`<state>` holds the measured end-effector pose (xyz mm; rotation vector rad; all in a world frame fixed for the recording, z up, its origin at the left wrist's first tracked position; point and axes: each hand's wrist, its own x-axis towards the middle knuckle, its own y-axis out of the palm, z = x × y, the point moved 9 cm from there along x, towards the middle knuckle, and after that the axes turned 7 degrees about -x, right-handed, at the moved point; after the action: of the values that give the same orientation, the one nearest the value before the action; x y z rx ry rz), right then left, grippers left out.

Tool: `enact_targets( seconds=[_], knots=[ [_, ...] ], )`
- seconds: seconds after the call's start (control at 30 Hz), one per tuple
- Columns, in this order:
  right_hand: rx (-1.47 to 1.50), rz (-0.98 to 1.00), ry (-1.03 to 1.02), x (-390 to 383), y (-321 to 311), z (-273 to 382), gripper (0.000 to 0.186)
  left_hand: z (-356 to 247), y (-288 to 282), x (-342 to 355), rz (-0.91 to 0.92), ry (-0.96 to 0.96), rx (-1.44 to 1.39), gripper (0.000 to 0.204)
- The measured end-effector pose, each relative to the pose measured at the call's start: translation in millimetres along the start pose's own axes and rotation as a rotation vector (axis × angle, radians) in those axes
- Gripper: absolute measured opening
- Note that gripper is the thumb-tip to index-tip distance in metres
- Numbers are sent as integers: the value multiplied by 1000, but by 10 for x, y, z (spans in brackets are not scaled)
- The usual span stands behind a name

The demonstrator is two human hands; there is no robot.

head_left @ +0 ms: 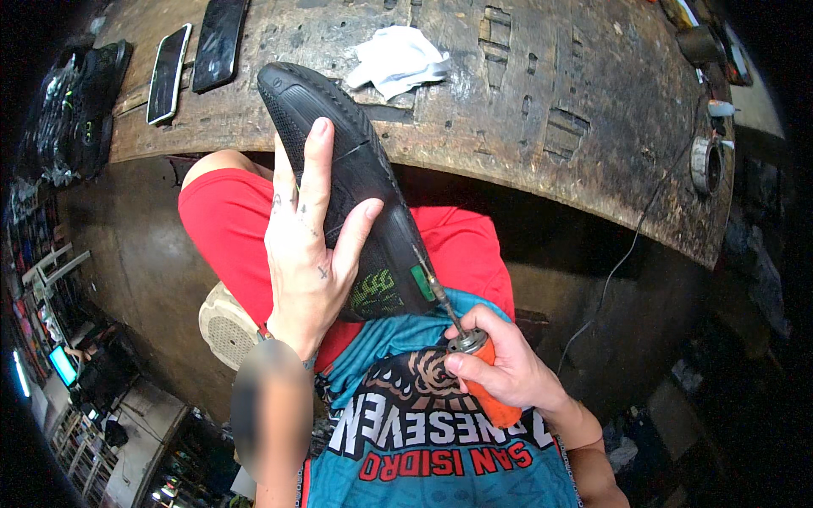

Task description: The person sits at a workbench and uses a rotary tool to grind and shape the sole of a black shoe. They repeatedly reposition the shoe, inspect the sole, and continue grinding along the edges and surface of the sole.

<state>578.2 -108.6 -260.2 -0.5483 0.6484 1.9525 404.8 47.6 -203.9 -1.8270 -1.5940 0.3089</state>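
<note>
Now, through the head camera, I have my left hand palm down on a black shoe, fingers and thumb apart, pressing across its upper rather than gripping it. My right hand is clamped around the orange handle of an awl, whose thin metal shaft slants up to the shoe's right-hand edge, seemingly touching near the sole.

The shoe lies lengthwise above my lap, toe pointing away and over the near edge of a worn wooden bench; its heel end has green mesh and a green patch. I judge it light, with a soft, bendy upper and a firmer sole. The smooth toe might slip under fingers; the mesh should give better purchase but could snag on a point. It doesn't look fragile. I would take hold across the middle, thumb and fingers on opposite sides, clear of the awl's tip.

Beneath are red shorts and a blue printed shirt. Farther out, the bench bears a crumpled white cloth, a white-edged phone, a dark phone and, far right, a roll of tape.
</note>
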Motion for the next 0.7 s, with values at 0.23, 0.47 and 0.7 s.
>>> enact_targets(
  seconds=[0.23,0.47,0.7],
  knots=[
    [-85,-15,9,44,-25,34,32,-50,36,-15,47,15,77,82],
    [-118,-13,-58,128,-60,130,28,-82,47,-1,61,-24,46,81],
    [-70,-34,-20,212,-100,120,38,-106,56,-13,62,-11,84,82]
  ],
)
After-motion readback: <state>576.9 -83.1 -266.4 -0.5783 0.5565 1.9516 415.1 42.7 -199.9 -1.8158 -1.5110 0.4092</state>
